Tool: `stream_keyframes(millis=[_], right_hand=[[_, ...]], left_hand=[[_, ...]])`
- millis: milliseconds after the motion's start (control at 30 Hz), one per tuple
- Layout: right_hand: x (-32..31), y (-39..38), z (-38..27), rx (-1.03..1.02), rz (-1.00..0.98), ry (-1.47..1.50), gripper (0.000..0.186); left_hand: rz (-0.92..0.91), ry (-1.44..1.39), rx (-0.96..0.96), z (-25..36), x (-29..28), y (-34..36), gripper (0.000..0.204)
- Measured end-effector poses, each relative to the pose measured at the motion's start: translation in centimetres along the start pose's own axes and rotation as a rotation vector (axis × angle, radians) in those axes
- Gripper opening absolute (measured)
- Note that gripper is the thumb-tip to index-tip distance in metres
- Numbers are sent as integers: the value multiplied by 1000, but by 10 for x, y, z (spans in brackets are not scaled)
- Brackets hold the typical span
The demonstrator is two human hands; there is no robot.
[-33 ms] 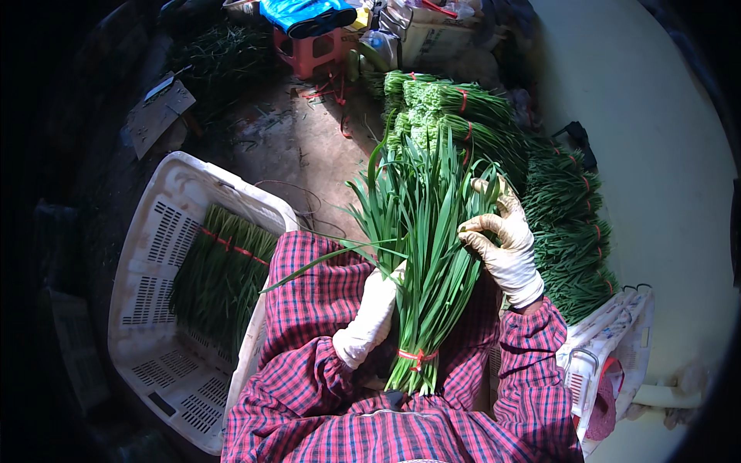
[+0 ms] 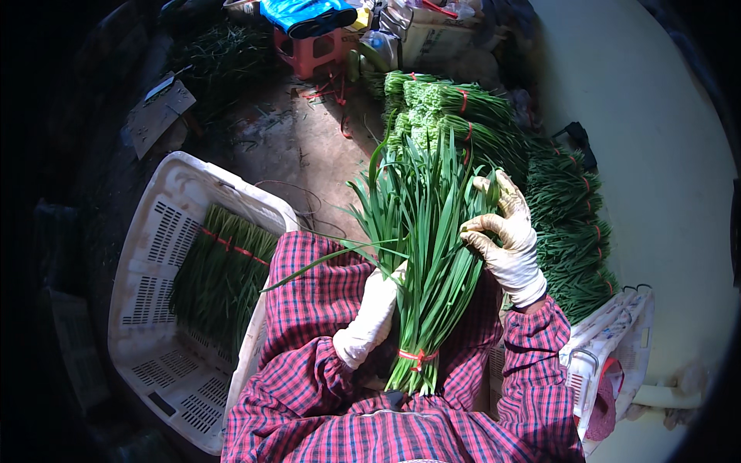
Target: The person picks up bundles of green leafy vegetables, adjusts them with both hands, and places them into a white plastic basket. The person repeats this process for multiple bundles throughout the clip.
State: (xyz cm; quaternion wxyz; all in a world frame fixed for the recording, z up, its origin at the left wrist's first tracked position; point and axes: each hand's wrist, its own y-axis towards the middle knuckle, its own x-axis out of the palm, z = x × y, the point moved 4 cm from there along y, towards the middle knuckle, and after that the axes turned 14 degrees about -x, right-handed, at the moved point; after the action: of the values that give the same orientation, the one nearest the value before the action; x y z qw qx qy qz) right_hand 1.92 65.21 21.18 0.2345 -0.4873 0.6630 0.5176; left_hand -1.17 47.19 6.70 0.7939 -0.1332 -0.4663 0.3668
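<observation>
A bunch of garlic chives [image 2: 421,255] stands upright in front of me, its long flat leaves fanning out at the far end. A red tie [image 2: 417,356] binds it near the pale cut ends, which point toward my lap. My left hand [image 2: 375,309], in a whitish glove, supports the bunch from its left side, with the fingers hidden behind the leaves. At the right edge of the leaves, my right hand [image 2: 505,239] curls its thumb and forefinger together in a stained glove. Whatever lies in that pinch is too small to make out.
To my left, a white plastic crate [image 2: 127,270] holds tied chives [image 2: 224,270]. Stacked tied bunches [image 2: 567,224] line the right side, beside a pale sheet [image 2: 641,154]. Ahead stands a red stool [image 2: 312,54] under a blue bag [image 2: 309,15]. Another white basket [image 2: 610,339] is near my right elbow.
My right hand has shifted very slightly to the right. The bunch and my left hand look unmoved.
</observation>
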Motion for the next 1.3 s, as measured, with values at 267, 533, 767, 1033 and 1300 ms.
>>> stream_keyframes(millis=[267,533,767,1033,1300], right_hand=[[-35,10,13,-11,175,40,12],[-8,-3,-4,39,-29,393,45],[10,0,-6,157,40,527,12],[27,-15,-2,503,131,795,46],[38,-17,1,598,115,856,40]], left_hand=[[17,3,-31,-3,-2,3,23],[-9,9,-22,-4,-2,4,22],[13,28,22,-2,-1,3,22],[-103,39,19,-13,-7,12,32],[-65,19,56,-6,-4,5,26]])
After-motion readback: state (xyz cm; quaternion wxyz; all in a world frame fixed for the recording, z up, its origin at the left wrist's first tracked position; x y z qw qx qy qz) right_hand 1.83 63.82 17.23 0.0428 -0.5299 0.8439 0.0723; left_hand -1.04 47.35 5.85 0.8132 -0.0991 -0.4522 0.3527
